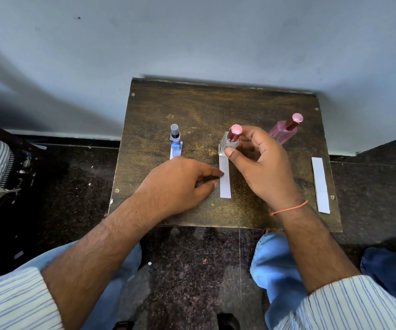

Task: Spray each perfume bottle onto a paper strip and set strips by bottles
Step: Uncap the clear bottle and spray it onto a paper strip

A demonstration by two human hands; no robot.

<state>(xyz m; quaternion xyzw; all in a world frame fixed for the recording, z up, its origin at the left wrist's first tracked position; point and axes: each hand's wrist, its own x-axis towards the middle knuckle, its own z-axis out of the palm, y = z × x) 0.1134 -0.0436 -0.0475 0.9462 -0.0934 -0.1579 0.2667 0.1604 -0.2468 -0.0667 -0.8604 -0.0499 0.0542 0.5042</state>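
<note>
On the tabletop (168, 103) the right hand (263, 163) grips the clear bottle (228, 144) with the red cap, standing at the far end of a paper strip (225, 179). The left hand (180, 184) rests fingertips on that strip's left edge, grasping nothing. A blue bottle (175, 138) stands on its own strip (175, 153) to the left; a pink bottle (285, 131) stands to the right, a spare strip (320, 184) near the right edge.

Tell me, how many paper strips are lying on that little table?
3. One strip lies by the blue bottle, partly under the left hand; the middle strip below the clear bottle; the right strip near the table's right edge.
</note>
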